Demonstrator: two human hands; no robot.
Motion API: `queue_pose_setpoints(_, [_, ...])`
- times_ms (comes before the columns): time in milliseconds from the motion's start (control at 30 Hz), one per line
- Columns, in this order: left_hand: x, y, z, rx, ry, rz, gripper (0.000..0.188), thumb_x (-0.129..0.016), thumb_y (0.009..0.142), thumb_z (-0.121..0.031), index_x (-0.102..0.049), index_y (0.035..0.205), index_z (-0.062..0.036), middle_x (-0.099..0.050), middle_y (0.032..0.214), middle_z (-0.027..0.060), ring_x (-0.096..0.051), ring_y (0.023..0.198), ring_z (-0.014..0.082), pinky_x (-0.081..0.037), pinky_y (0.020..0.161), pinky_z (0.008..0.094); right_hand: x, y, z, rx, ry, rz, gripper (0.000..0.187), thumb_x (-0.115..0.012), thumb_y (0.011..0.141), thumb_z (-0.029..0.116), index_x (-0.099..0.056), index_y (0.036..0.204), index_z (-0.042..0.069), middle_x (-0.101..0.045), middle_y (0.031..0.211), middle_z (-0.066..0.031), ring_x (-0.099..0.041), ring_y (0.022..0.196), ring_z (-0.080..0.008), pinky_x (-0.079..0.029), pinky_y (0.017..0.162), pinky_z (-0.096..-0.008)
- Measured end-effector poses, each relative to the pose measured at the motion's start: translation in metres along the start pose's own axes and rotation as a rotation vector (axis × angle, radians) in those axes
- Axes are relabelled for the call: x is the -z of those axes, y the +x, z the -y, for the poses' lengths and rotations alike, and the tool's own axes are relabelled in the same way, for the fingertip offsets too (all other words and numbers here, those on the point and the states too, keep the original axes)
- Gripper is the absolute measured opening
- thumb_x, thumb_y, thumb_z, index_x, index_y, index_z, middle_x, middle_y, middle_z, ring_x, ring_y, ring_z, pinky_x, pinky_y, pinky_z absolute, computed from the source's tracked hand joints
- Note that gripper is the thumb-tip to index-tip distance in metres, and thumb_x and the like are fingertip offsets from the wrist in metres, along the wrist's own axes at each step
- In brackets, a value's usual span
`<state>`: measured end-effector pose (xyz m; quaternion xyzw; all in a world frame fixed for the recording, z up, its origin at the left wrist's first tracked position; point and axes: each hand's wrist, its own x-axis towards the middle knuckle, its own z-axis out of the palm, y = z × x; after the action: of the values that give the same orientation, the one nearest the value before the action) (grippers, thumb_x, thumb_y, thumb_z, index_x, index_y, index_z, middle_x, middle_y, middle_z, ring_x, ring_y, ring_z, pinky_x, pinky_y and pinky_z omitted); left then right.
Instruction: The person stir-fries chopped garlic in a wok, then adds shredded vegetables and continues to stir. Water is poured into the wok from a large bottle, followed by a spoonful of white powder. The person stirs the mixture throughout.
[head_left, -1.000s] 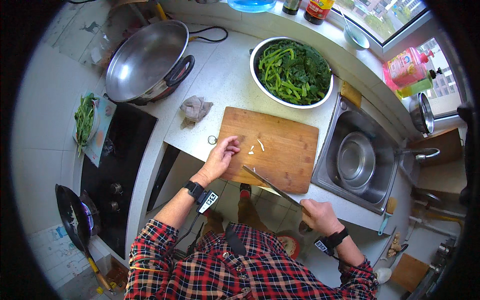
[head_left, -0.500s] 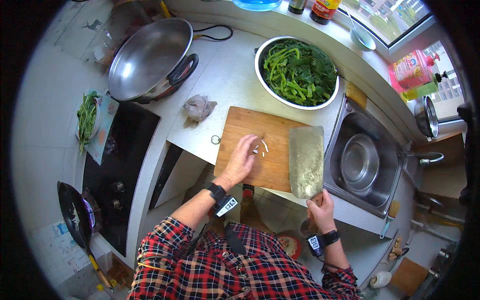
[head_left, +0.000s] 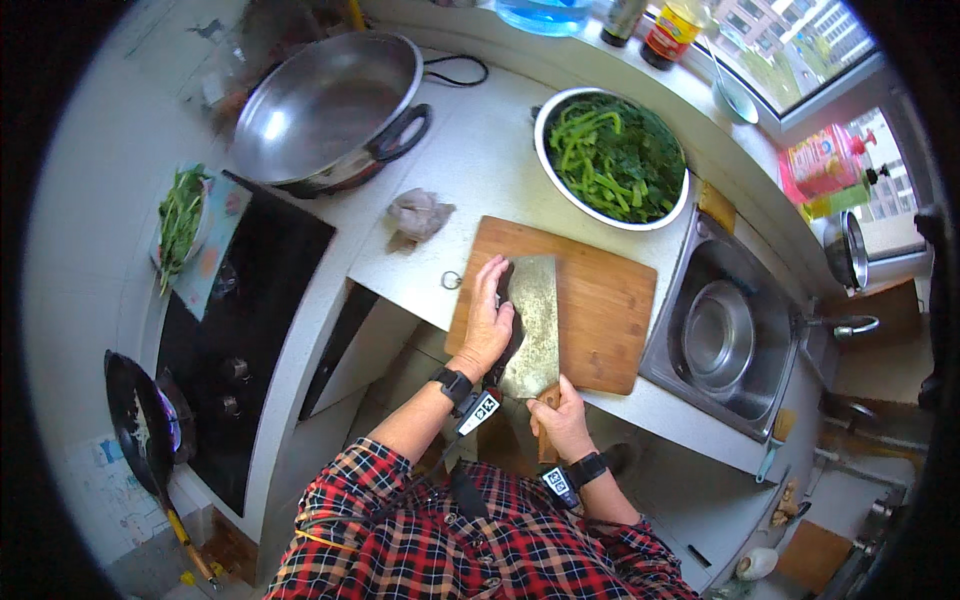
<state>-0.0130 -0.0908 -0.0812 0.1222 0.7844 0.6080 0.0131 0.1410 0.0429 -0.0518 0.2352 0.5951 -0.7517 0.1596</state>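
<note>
My right grip is clasping the cleaver, which is extending ahead of it over the cutting board, while my left grip, loosely extended alongside, is apparently guiding it, the next move calling for careful finger placement.

One wide fisheye view looks from the person's head, steeply down and forward over the counter. The shirt fills much of its lower edge, near the lens; the left hand and right hand show close to the middle, by the board. The stove lies at left, the sink at right, the window at upper right. Straight edges bend toward the dark round rim
</note>
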Motion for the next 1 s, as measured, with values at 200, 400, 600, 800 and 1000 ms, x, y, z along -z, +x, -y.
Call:
queue_pose_setpoints(200, [0.113,-0.023,-0.037,-0.08,0.041,-0.246,0.058,-0.048,0.077,0.009,-0.045,0.134,-0.002,-0.039,0.145,0.0161,-0.027,0.144,0.0337,-0.02,0.12,0.0417,-0.071,-0.006,0.047,0.056,-0.087,0.256,0.033,-0.062,0.087,-0.002,-0.054,0.119,0.003,-0.059,0.076,-0.0018,-0.054,0.054,-0.0089,-0.044,0.049,-0.0244])
queue_pose_setpoints(400, [0.28,-0.072,-0.088,-0.112,0.348,-0.547,0.053,-0.055,0.078,0.01,-0.049,0.129,-0.0037,-0.04,0.143,0.0163,-0.029,0.142,0.0356,-0.024,0.118,0.0427,-0.219,-0.024,0.092,0.066,-0.219,0.578,0.026,-0.063,0.086,-0.001,-0.054,0.111,0.002,-0.059,0.076,-0.0022,-0.054,0.052,-0.0097,-0.044,0.049,-0.0246])
queue_pose_setpoints(600, [0.482,-0.131,-0.124,-0.191,0.689,-0.757,0.031,-0.058,0.083,0.007,-0.057,0.112,-0.0042,-0.048,0.132,0.0143,-0.04,0.136,0.0348,-0.04,0.106,0.0402,-0.403,-0.04,0.12,0.127,-0.268,0.876,0.025,-0.063,0.084,0.0,-0.053,0.106,0.002,-0.058,0.075,-0.003,-0.055,0.051,-0.0112,-0.044,0.049,-0.0253])
queue_pose_setpoints(800, [0.639,-0.225,-0.122,-0.162,1.068,-0.871,0.013,-0.058,0.086,0.0,-0.053,0.098,-0.0033,-0.055,0.104,0.0151,-0.054,0.103,0.037,-0.045,0.091,0.0452,-0.534,-0.061,0.105,0.153,-0.284,1.099,0.023,-0.063,0.084,0.001,-0.053,0.104,0.002,-0.056,0.074,-0.0028,-0.055,0.051,-0.0118,-0.045,0.047,-0.0266])
queue_pose_setpoints(1000, [0.676,-0.273,-0.106,0.189,1.064,-0.823,0.006,-0.056,0.088,-0.005,-0.06,0.088,-0.0015,-0.06,0.089,0.0153,-0.057,0.09,0.0351,-0.046,0.082,0.0448,-0.545,-0.057,0.092,0.165,-0.315,1.038,0.023,-0.064,0.083,0.0,-0.053,0.103,0.002,-0.057,0.075,-0.0037,-0.056,0.051,-0.0134,-0.045,0.046,-0.0273])
